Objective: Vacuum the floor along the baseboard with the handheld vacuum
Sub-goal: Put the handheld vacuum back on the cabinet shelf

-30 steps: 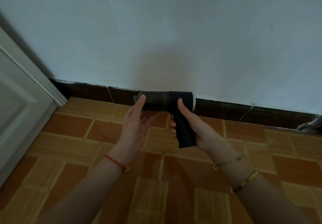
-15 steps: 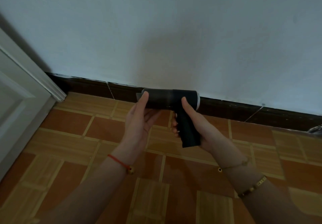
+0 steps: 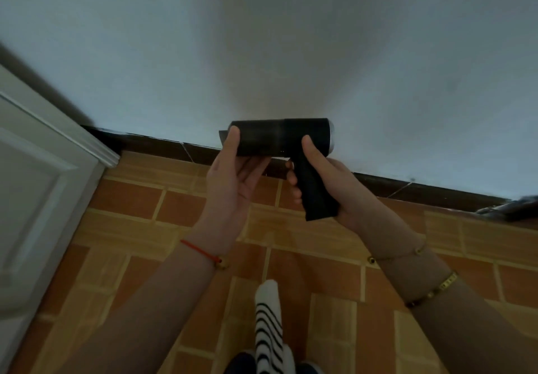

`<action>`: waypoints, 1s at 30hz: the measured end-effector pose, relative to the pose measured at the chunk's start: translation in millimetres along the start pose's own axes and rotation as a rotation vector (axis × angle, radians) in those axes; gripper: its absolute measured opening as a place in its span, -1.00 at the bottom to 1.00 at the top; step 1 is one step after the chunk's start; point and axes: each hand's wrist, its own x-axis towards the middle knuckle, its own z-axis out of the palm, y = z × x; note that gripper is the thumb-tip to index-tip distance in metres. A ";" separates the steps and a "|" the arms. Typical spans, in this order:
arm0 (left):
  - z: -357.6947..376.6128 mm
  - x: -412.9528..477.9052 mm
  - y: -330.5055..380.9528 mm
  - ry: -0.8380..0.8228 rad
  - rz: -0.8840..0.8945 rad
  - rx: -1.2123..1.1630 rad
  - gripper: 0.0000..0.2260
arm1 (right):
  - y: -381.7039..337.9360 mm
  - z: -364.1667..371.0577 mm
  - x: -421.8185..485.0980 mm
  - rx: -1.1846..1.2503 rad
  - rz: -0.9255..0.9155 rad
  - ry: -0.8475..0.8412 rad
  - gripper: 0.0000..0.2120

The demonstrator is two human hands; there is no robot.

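The handheld vacuum is held in the air, well above the floor. Its handle is clasped by the right hand; its barrel is cradled by the left hand. No stretch along the far baseboard appears vacuumed yet.

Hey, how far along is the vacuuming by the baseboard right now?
Done: the handheld vacuum is picked up. In hand: the right hand wraps its grip while the left hand holds the barrel's front end, up at wall height. Left: lowering the nozzle to the tiled floor and running it along the dark baseboard; no vacuuming shows yet.
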 end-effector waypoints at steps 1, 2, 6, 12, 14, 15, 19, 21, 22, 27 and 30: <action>8.6 -10.3 13.2 0.005 0.000 0.004 -0.56 | -12.2 6.9 -10.3 0.005 0.003 -0.005 -0.48; 17.3 -21.2 27.0 0.015 -0.001 0.001 -0.57 | -24.9 14.4 -21.4 0.008 0.007 -0.011 -0.49; 54.9 -70.2 89.1 0.035 0.005 -0.016 -0.56 | -82.9 49.9 -73.2 0.018 0.023 -0.023 -0.49; 126.3 -151.8 198.6 0.050 0.064 -0.001 -0.58 | -195.6 112.6 -169.6 0.030 0.013 -0.014 -0.46; 152.2 -183.0 239.9 0.042 0.083 0.003 -0.65 | -236.7 135.7 -206.1 0.027 0.013 -0.009 -0.46; 165.8 -199.6 261.0 0.043 0.088 0.005 -0.68 | -257.6 147.1 -225.1 0.028 0.014 -0.009 -0.46; 216.1 -266.8 338.9 0.070 0.102 -0.013 -0.71 | -333.9 189.2 -299.6 0.025 0.018 -0.022 -0.45; 238.2 -299.1 373.9 0.076 0.104 -0.018 -0.72 | -366.4 207.7 -333.7 0.017 0.018 -0.031 -0.44; 247.6 -314.7 389.5 0.083 0.104 -0.022 -0.72 | -379.9 216.3 -349.9 0.017 0.019 -0.036 -0.43; 280.5 -383.1 451.0 0.086 0.119 -0.035 -0.76 | -430.1 253.6 -416.8 0.013 0.016 -0.064 -0.41; 287.0 -418.3 474.8 0.088 0.145 -0.032 -0.71 | -447.8 272.2 -444.0 -0.001 0.030 -0.091 -0.41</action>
